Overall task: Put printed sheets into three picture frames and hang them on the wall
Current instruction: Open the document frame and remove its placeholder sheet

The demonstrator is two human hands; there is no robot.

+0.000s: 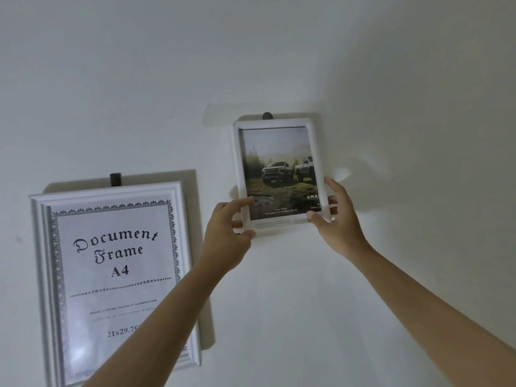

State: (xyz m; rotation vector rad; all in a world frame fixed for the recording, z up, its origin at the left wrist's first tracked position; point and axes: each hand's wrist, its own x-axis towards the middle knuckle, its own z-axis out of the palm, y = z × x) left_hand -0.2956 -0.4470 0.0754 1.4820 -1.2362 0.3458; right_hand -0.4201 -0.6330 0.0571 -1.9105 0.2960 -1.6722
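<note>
Centre: your left hand [227, 224] and right hand [333, 219] pinch the small frame [276, 174] by its lower corners, fingers spread, under the wall hook [267, 115].

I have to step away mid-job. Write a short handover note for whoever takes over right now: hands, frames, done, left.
Left hand grips the small frame at its lower left corner; right hand grips its lower right corner.
The small frame, holding a truck print, is up against the wall just under a dark hook; whether it has caught is unclear.
Large frame hangs on its hook, still showing its stock insert.
Left: seat and level the small frame. No third frame in view.
</note>
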